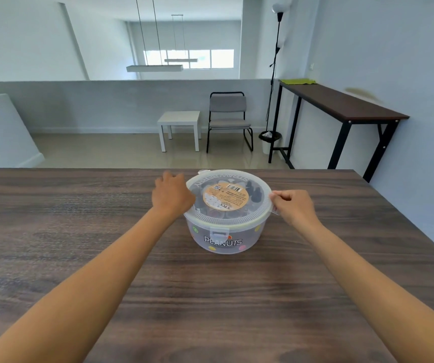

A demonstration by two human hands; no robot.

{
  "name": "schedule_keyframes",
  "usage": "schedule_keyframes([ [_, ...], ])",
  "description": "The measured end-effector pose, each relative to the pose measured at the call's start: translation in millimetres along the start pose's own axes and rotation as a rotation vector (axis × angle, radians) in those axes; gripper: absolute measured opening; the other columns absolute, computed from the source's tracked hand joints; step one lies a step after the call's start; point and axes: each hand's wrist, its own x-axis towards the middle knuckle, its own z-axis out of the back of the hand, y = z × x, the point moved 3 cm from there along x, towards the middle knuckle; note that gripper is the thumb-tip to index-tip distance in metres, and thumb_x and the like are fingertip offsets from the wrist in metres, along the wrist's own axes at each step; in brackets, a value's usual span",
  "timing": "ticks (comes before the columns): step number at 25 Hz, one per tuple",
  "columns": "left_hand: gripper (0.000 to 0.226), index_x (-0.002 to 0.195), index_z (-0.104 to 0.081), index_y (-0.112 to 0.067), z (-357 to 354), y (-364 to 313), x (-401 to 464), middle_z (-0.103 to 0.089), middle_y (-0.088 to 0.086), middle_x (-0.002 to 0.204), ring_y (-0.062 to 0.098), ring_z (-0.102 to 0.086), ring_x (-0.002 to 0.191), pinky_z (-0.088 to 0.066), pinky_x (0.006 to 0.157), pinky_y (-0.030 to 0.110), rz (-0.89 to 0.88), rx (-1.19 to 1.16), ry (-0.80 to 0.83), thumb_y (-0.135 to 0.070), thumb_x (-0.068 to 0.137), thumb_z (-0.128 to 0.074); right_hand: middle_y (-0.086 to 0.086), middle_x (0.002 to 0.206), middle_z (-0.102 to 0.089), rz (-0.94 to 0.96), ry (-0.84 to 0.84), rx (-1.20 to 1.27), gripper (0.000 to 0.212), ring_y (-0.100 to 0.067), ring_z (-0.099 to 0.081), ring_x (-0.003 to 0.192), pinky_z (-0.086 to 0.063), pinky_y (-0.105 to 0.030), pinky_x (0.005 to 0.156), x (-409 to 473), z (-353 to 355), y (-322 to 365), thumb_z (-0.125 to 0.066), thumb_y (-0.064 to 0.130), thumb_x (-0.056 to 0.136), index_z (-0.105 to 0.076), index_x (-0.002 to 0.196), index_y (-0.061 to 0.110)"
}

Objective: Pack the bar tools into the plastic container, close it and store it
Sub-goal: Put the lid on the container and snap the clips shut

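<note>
A round clear plastic container printed "PEANUTS" stands near the far edge of the dark wooden table. Its clear lid with an orange round label lies on top, and dark bar tools show through it. The front clip is folded down. My left hand rests against the lid's left rim, fingers curled over the edge. My right hand pinches the clip on the right rim between thumb and fingers.
Beyond the table's far edge are a small white side table, a grey chair, a floor lamp and a tall dark console table along the right wall.
</note>
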Motion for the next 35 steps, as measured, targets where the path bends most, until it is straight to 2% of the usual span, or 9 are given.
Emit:
schedule_keyframes([
  [2, 0.047, 0.139, -0.042, -0.011, -10, -17, -7, -0.046, 0.017, 0.137, 0.034, -0.04, 0.129, -0.038, 0.103, 0.046, -0.169, 0.034, 0.001, -0.024, 0.093, -0.042, -0.01, 0.107, -0.07, 0.137, -0.072, -0.148, 0.027, -0.018, -0.062, 0.088, -0.042, -0.022, 0.076, -10, 0, 3, -0.056, 0.022, 0.091, -0.069, 0.108, 0.007],
  [4, 0.051, 0.146, -0.03, -0.018, -22, -34, -8, -0.033, 0.013, 0.152, 0.03, -0.026, 0.142, -0.022, 0.116, 0.046, -0.276, 0.035, 0.089, -0.033, 0.098, -0.031, -0.009, 0.119, -0.058, 0.263, -0.154, -0.159, 0.037, -0.011, -0.051, 0.098, -0.033, -0.012, 0.081, -29, -1, 5, -0.053, 0.025, 0.092, -0.058, 0.125, 0.007],
  [6, 0.054, 0.149, -0.023, -0.024, -35, -38, -5, -0.019, 0.007, 0.16, 0.025, -0.012, 0.148, -0.008, 0.12, 0.047, -0.276, 0.117, 0.202, -0.042, 0.098, -0.022, -0.008, 0.133, -0.05, 0.368, -0.169, -0.169, 0.044, -0.008, -0.043, 0.113, -0.025, -0.006, 0.093, -52, -13, 3, -0.049, 0.026, 0.094, -0.048, 0.133, 0.006],
  [8, 0.056, 0.149, -0.019, -0.029, -43, -35, -1, -0.012, 0.004, 0.161, 0.024, -0.007, 0.148, -0.003, 0.119, 0.048, -0.247, 0.187, 0.262, -0.047, 0.096, -0.016, -0.008, 0.15, -0.035, 0.349, -0.115, -0.195, 0.054, -0.014, -0.028, 0.137, -0.014, -0.014, 0.11, -67, -27, -5, -0.043, 0.03, 0.096, -0.033, 0.142, 0.005],
  [10, 0.058, 0.15, -0.015, -0.031, -46, -32, -1, -0.008, 0.002, 0.162, 0.023, -0.005, 0.149, -0.001, 0.119, 0.048, -0.238, 0.22, 0.281, -0.05, 0.095, -0.014, -0.006, 0.158, -0.018, 0.277, -0.064, -0.188, 0.06, -0.014, -0.01, 0.146, -0.004, -0.021, 0.116, -74, -38, -9, -0.037, 0.034, 0.098, -0.018, 0.147, 0.005],
  [19, 0.059, 0.15, -0.007, -0.034, -46, -34, -1, -0.001, 0.0, 0.162, 0.023, 0.002, 0.149, 0.003, 0.119, 0.048, -0.226, 0.233, 0.323, -0.051, 0.095, -0.011, -0.008, 0.16, -0.003, 0.082, -0.094, 0.104, 0.053, -0.013, 0.001, 0.146, 0.002, -0.016, 0.112, -79, -62, -5, -0.024, 0.019, 0.101, -0.005, 0.148, 0.005],
  [26, 0.059, 0.151, -0.006, -0.034, -48, -34, 1, 0.001, 0.0, 0.162, 0.023, 0.004, 0.149, 0.004, 0.118, 0.048, -0.227, 0.236, 0.34, -0.052, 0.094, -0.01, -0.004, 0.16, -0.007, 0.017, -0.133, 0.212, 0.053, -0.011, -0.005, 0.146, -0.001, -0.007, 0.105, -78, -69, -3, -0.024, 0.018, 0.1, -0.005, 0.149, 0.009],
  [32, 0.058, 0.149, -0.012, -0.037, -43, -32, 3, -0.008, -0.002, 0.162, 0.024, -0.003, 0.148, -0.004, 0.117, 0.048, -0.239, 0.242, 0.322, -0.054, 0.093, -0.013, -0.001, 0.161, 0.002, 0.154, -0.047, 0.113, 0.055, -0.008, 0.005, 0.145, 0.0, -0.022, 0.117, -78, -57, -11, -0.026, 0.03, 0.1, -0.005, 0.15, 0.017],
  [35, 0.053, 0.147, -0.021, -0.039, -35, -26, 10, -0.019, -0.005, 0.16, 0.023, -0.013, 0.147, -0.01, 0.116, 0.049, -0.287, 0.222, 0.285, -0.05, 0.096, -0.012, 0.004, 0.158, 0.013, 0.476, -0.055, -0.216, 0.064, -0.009, 0.017, 0.144, 0.009, -0.032, 0.118, -86, -50, -7, -0.028, 0.052, 0.094, -0.012, 0.149, 0.024],
])
